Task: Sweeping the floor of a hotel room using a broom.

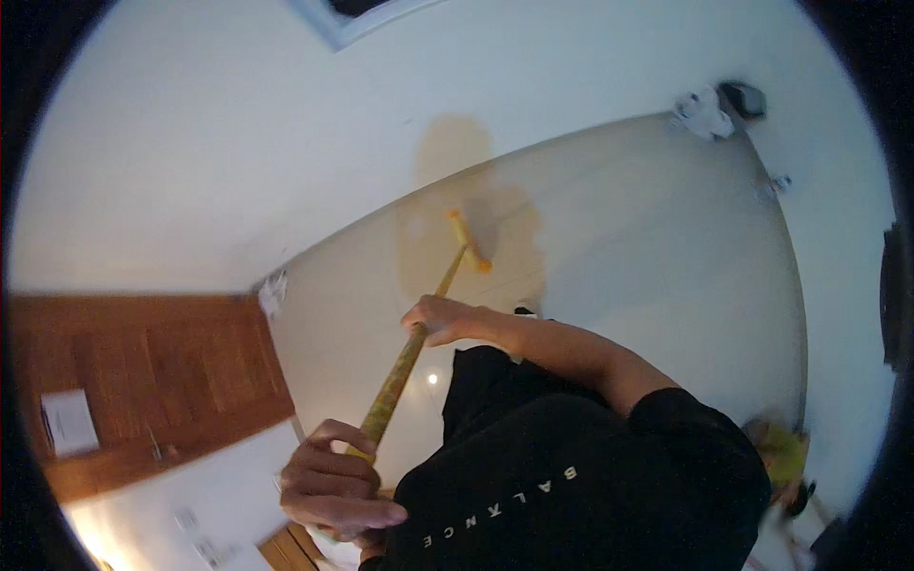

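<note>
Yellow mottled mop handle [400,366], yellow mop head [470,243], brown wooden door [152,381], black shirt [571,476]

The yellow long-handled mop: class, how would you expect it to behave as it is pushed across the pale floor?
The mop probably stays stiff: its handle runs straight between the left hand and right hand. It seems fairly light, since the grips look relaxed. The head lies flat on the floor, so it likely slides rather than rolls.

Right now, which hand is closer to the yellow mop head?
The right hand, gripping the long yellow handle halfway; the left hand holds its top end.
</note>
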The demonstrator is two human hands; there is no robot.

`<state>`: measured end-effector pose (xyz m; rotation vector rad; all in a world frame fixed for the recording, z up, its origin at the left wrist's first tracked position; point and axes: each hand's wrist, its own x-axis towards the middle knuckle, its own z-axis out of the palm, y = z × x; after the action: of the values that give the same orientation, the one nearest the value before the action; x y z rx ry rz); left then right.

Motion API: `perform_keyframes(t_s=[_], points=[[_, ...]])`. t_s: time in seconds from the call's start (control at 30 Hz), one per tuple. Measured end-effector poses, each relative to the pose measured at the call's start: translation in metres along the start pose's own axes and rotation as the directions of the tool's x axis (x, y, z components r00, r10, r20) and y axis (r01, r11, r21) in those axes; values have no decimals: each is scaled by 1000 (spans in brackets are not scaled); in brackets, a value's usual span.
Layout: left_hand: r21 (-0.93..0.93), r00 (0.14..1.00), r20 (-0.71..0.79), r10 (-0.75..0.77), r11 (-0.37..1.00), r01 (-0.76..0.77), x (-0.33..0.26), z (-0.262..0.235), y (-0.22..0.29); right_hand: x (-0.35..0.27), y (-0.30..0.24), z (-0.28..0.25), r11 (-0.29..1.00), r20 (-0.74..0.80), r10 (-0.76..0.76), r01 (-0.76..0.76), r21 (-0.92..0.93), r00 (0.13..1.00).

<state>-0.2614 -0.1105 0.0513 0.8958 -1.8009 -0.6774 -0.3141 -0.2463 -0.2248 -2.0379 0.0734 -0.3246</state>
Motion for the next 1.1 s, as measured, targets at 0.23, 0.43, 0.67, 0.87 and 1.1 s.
perform_keyframes(t_s=[0.23, 0.43, 0.67, 0.87, 1.1], points=[[-75, 928, -365, -76, 996, 52, -53, 32, 40, -77, -29, -7, 995, 58, -90, 88, 38, 994], [-252, 681, -626, -379, 926, 283, -110, 164, 32, -222, -2, 9, 982, 208, 97, -59, -179, 973], [-4, 789, -541, -290, 939, 343, -94, 234, 98, -230, -11, 53, 998, 79, -45, 49, -47, 996], [241, 877, -462, -134, 933, 269, -32, 288, 133, -233, -46, 17, 922, -122, -373, 382, 66, 920], [-90, 983, -179, 39, 994, -55, 29, 309, 114, -396, -62, -88, 987, -211, -121, 95, -128, 970]])
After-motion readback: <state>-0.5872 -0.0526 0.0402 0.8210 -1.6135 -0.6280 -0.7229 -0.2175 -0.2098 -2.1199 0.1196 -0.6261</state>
